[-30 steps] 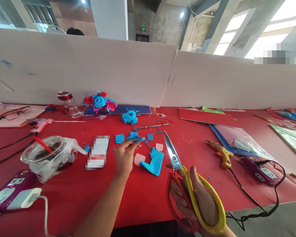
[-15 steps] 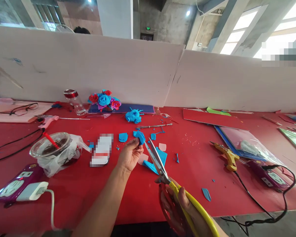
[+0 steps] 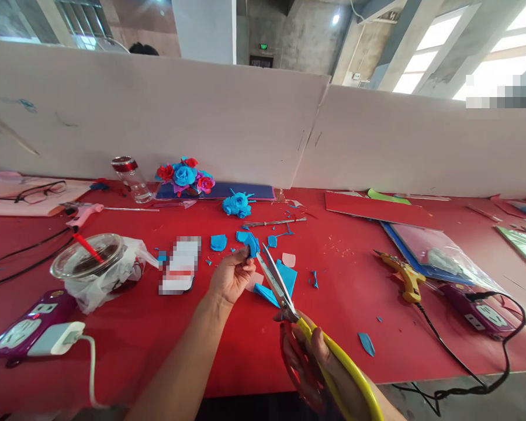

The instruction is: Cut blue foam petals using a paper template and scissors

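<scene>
My left hand (image 3: 230,275) pinches a small piece of blue crepe paper (image 3: 253,245) above the middle of the red table. My right hand (image 3: 309,356) is wrapped round scissors (image 3: 281,286) with one yellow and one red handle. Their blades stand slightly apart, with the tips close beside the held paper; whether they touch it I cannot tell. Beneath the blades lies a larger sheet of blue paper (image 3: 288,276). A cut blue piece (image 3: 218,242) lies left of my left hand, and a pale pink piece (image 3: 289,259) lies to the right of the scissor tips.
Blue paper flowers (image 3: 237,204) and a mixed bouquet (image 3: 185,176) stand at the back. To the left are a phone (image 3: 180,266), a lidded drink cup (image 3: 90,263) and a pink glue gun (image 3: 85,214). A yellow glue gun (image 3: 401,276) and a purple power strip (image 3: 480,311) lie right.
The paper in my left hand is turned a little and hangs lower by the fingertips. The scissors have shifted slightly up and left; both hands keep their hold.
</scene>
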`<state>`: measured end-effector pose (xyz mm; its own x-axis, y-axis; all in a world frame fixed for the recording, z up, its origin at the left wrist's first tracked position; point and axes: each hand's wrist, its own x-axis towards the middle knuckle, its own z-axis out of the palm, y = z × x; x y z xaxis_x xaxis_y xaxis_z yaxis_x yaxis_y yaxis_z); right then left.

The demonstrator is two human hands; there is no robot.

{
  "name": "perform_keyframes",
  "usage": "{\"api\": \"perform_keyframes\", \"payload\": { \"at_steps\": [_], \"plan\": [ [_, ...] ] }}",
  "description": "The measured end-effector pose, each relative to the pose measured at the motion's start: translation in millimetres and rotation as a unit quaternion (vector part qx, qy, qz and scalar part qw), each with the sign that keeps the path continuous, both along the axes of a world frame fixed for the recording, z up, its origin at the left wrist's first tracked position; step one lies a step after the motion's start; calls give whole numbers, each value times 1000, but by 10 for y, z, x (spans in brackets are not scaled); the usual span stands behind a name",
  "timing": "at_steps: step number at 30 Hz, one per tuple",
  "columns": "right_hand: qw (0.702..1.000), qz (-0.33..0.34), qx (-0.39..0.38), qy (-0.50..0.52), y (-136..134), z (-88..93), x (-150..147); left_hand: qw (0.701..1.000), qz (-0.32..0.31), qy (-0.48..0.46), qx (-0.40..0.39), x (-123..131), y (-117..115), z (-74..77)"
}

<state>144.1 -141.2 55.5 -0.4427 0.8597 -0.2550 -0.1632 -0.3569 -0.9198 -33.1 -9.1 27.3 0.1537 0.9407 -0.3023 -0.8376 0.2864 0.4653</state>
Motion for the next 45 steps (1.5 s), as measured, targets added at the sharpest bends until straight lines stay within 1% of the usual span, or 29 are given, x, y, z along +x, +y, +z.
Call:
{"api": "perform_keyframes", "payload": {
  "at_steps": [6,9,11,15,19,23,26,29,31,35,40,43,45],
  "plan": [
    [999,-3,21,-24,-5,41,10,1000,-4,23,14,13,0,-8],
    [1000,-8,9,-6,-23,24,21,1000,4,15,5,7,8,-14],
    [1000,-23,-8,15,-37,-9,12,1000,7,4,-3,-2,14,-21],
    [995,-79,-24,50,-60,-63,-32,1000,-2,2,5,-10,17,-39],
    [994,-89,-34,46,-66,-49,-56,1000,-9,14,14,-4,8,-44],
    [994,-96,-21,49,-61,-44,-56,1000,-15,12,14,1,2,-30],
    [995,-83,-20,46,-55,-41,-37,1000,-15,17,10,5,-6,-15],
    [999,-32,-17,29,-37,-9,-6,999,-23,30,14,14,-23,-6],
    [1000,-12,-13,17,-15,25,5,998,-43,35,29,20,-36,-6],
    [1000,-24,-2,14,38,88,-16,994,-80,39,64,26,-51,-17],
    [1000,-18,13,-2,63,106,-39,997,-69,15,35,22,-40,-31],
    [1000,-12,18,-10,37,55,-23,998,-54,1,21,16,-25,-27],
    [1000,1,4,-8,10,3,-7,999,-43,-2,6,8,-16,-20]
  ]
}}
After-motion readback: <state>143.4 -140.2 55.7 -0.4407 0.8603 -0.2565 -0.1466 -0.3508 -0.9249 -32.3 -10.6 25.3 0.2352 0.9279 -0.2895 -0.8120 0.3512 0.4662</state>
